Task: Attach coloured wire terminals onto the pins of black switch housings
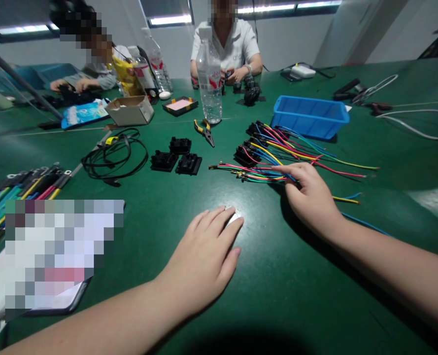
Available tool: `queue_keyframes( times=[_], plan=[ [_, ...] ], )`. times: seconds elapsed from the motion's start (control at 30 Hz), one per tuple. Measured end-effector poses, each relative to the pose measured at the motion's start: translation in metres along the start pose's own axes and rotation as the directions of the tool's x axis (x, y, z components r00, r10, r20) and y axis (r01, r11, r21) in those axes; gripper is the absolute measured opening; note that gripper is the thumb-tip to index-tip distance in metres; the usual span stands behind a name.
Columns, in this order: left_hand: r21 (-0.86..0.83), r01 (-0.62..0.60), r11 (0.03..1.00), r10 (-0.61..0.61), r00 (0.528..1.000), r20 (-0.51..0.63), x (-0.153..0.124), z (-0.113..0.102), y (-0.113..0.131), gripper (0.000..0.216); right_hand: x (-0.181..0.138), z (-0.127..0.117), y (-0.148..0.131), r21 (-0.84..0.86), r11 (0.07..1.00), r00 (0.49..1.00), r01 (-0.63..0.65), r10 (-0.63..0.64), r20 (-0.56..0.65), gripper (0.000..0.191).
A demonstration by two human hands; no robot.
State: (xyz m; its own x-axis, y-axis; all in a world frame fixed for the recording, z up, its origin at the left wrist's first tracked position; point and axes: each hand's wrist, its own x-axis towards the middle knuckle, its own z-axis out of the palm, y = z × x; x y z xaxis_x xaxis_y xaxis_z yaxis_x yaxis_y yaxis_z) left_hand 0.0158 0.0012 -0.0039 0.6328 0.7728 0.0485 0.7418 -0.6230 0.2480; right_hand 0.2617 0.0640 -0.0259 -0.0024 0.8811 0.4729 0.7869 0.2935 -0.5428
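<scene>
My left hand [204, 251] lies palm down on the green tabletop, fingers slightly spread, with nothing held. My right hand [311, 197] is at a bundle of loose coloured wires [253, 172], its thumb and bent index finger closed on a blue wire [291, 178]. Part of the bundle runs hidden under that hand, and yellow and blue ends come out on its far side. Just beyond lie black connector blocks [247, 154] with red, yellow, blue and green wires attached. Several black blocks without wires [188, 164] sit grouped left of the bundle.
Yellow-handled pliers [206, 132] lie before a water bottle [210, 84]. A blue bin [309, 117] stands behind the wired blocks. Left are a coiled black cable [115, 155], thick lugged cables [30, 185] and a blurred-out device [56, 256]. Two people [224, 49] work across the table.
</scene>
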Motion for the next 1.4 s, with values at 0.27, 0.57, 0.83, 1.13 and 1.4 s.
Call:
queue_keyframes(
  times=[0.27,0.57,0.83,1.13,1.4],
  plan=[
    [0.006,0.005,1.000,-0.005,1.000,0.011,0.000,-0.001,0.000,0.045,0.000,0.002,0.004,-0.003,1.000,1.000,0.007,-0.007,0.021,0.030],
    [0.006,0.004,1.000,-0.004,1.000,0.019,0.000,-0.001,0.001,0.045,0.000,-0.003,-0.001,-0.024,0.999,0.998,0.046,-0.045,0.032,0.026],
    [0.001,0.001,1.000,-0.001,1.000,0.015,0.000,-0.001,0.000,0.045,-0.015,-0.012,-0.025,0.006,0.919,0.891,0.394,-0.383,0.244,0.018],
    [0.009,0.002,1.000,-0.002,1.000,0.014,0.001,0.001,0.000,0.045,-0.016,-0.006,-0.022,-0.092,0.959,0.914,0.269,-0.224,0.338,0.019],
    [0.004,-0.004,1.000,0.004,1.000,0.024,0.000,0.000,0.000,0.045,-0.014,-0.003,-0.020,-0.199,0.962,0.951,0.187,-0.127,0.281,0.030]
  ],
)
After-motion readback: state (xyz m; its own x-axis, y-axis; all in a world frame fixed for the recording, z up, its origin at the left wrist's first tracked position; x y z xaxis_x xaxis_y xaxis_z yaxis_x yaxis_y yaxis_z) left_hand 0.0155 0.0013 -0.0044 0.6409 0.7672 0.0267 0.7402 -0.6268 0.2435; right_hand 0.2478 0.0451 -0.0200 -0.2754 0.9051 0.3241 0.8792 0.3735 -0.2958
